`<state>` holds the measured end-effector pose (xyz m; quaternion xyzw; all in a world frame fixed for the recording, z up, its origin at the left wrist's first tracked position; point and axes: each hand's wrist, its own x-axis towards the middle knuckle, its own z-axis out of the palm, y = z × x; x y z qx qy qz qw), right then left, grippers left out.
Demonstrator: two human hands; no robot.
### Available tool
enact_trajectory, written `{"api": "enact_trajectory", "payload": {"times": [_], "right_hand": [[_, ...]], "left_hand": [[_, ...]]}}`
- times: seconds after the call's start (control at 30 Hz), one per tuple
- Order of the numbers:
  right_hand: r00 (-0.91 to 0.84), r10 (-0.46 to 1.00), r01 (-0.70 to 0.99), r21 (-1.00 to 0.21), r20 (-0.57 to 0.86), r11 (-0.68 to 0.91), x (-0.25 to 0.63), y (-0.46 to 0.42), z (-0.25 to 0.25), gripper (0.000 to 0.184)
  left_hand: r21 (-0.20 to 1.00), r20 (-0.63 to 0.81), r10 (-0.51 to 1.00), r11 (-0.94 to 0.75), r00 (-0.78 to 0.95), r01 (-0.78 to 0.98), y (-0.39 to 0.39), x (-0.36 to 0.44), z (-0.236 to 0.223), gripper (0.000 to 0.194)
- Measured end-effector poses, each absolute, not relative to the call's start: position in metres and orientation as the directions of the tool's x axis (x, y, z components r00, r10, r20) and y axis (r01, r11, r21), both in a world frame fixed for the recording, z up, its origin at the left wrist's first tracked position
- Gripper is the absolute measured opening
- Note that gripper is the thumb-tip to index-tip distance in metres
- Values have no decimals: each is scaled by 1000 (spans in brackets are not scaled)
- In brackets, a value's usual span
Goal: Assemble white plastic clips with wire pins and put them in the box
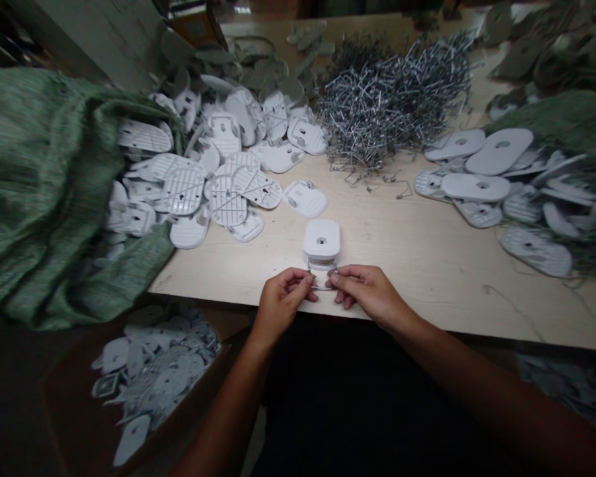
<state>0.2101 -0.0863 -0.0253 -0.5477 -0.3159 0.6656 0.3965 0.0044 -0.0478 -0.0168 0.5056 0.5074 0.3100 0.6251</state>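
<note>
**Bent wire clip (322, 287) pinched by both hands, white plate just beyond**

The clip is held closed between the left hand (282, 299) and the right hand (365, 290), one pinching from each side; neither hand is released or fully clenched. Its long axis is laid 9 to 3 o'clock across the front of the table (427, 252). A white plastic plate (322, 238) with a central hole is placed flat at 12 o'clock, just beyond the hands, its long axis running roughly 9 to 3 o'clock as well. The clip's upper part is seen reaching the plate's near edge; whether it is hooked on cannot be told. Neither hand is clearly nearer the plate. A tangled heap of wire clips (392, 99) is piled at 1 o'clock. Loose white plates (183, 189) are spread at 10 o'clock beside a green woven sack (44, 192), and more plates (499, 151) lie at 2 o'clock. A cardboard box (64, 424) of plates is placed at 8 o'clock, below the table.
</note>
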Motion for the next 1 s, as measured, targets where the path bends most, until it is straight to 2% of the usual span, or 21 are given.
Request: {"api": "enact_trajectory", "payload": {"times": [0.23, 0.5, 0.73, 0.87, 1.0], "right_hand": [[-87, 852, -200, -829, -516, -522, 209, -82, -29, 37], [-34, 822, -316, -774, -569, -548, 205, -78, -28, 18], [-25, 793, -388, -725, -609, -569, 200, -74, -21, 12], [4, 776, -396, -714, -631, -578, 197, -71, -13, 7], [45, 757, -414, -702, -652, -580, 194, -65, -10, 9]], "left_hand": [[932, -362, 873, 329, 328, 153, -39, 1, -21, 35], [908, -420, 831, 382, 366, 173, -27, -5, -19, 41], [937, -339, 888, 290, 312, 193, -20, -8, -17, 60], [933, -330, 874, 246, 357, 262, -9, -9, -13, 69], [926, -336, 849, 218, 408, 309, 7, -11, -10, 76]]}}
